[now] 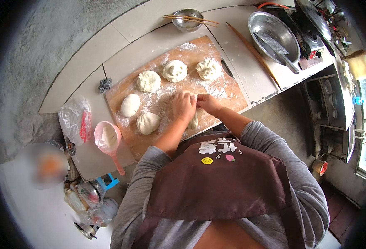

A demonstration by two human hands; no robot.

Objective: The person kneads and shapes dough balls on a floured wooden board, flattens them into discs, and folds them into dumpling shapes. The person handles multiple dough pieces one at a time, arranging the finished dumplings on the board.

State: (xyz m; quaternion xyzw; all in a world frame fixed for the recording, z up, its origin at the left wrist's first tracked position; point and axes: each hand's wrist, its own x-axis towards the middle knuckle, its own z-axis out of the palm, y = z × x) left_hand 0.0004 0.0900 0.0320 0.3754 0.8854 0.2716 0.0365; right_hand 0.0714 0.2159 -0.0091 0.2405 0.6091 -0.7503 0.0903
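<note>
On a floured wooden board, both hands meet over a piece of pale dough, largely hidden by the fingers and my left wrist. My left hand grips it from the left; the fingertips of my right hand pinch at its upper end. Beyond them lie two gathered dough pieces with folded tops and a rounder, rough-topped one. At the left are an oval, smooth dough piece and a round one.
A pink plastic scoop of flour and a plastic bag lie left of the board. Behind it, chopsticks rest across a metal bowl. To the right are a tapered wooden stick and a large metal basin holding a cleaver.
</note>
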